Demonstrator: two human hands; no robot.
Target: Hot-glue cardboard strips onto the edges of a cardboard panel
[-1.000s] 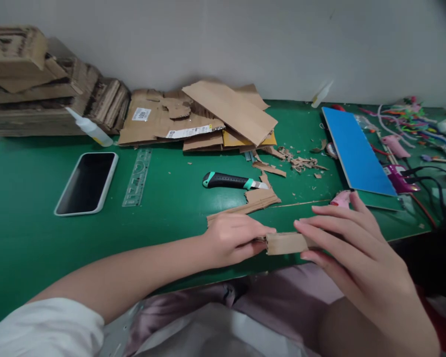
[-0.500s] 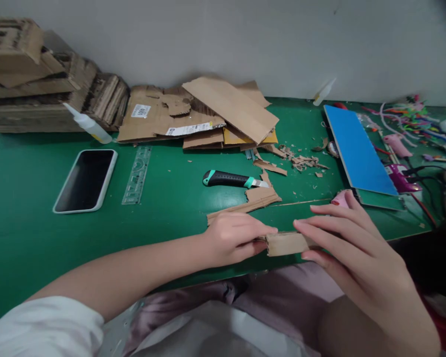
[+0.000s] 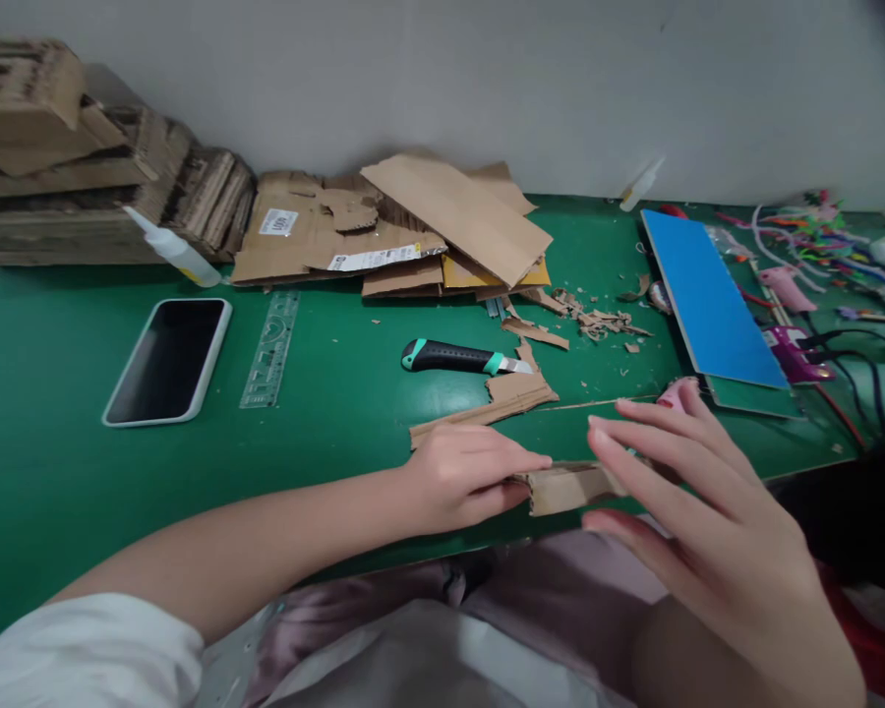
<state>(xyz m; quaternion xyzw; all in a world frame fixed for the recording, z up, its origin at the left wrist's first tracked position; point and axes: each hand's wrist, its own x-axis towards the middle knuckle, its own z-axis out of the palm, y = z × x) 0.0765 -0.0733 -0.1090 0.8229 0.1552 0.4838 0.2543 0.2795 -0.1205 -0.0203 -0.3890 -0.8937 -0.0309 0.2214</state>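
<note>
A small folded cardboard piece (image 3: 569,489) is pinched at its left end between the thumb and fingers of my left hand (image 3: 466,476). It hangs at the front edge of the green table, just above my lap. My right hand (image 3: 700,511) is open around the piece's right end, its thumb below and its fingers above and behind. Whether a fingertip still touches the cardboard is hard to see. Beyond my left hand lie a torn cardboard strip (image 3: 479,408) and a black and teal utility knife (image 3: 449,356) with its blade out.
Flat cardboard sheets (image 3: 457,216) and a cardboard stack (image 3: 59,226) stand along the wall. A phone (image 3: 168,362), a clear ruler (image 3: 269,349) and a glue bottle (image 3: 181,256) lie left. Cardboard scraps (image 3: 605,323), a blue board (image 3: 719,295) and a pink glue gun (image 3: 786,288) are right.
My right thumb has dropped away from the cardboard piece and the fingers have spread. The piece's right end has tilted slightly. My left hand keeps its pinch in place.
</note>
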